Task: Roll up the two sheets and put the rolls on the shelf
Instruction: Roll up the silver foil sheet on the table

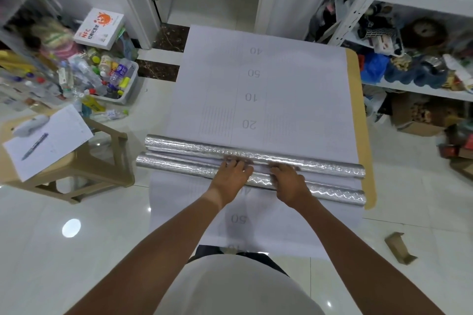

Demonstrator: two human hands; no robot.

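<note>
Two silvery embossed rolls lie side by side on the small wooden table [363, 120], the far roll [184, 147] and the near roll [179, 165], their long axes running left to right and sloping slightly toward the viewer at the right end. Two white sheets printed with numbers spread from them, the far sheet [281, 84] stretching away and the near sheet [281, 225] hanging toward the person. The left hand [234, 174] and right hand [288, 178] rest over the near roll, fingers curled between the rolls; I cannot tell whether they grip.
</note>
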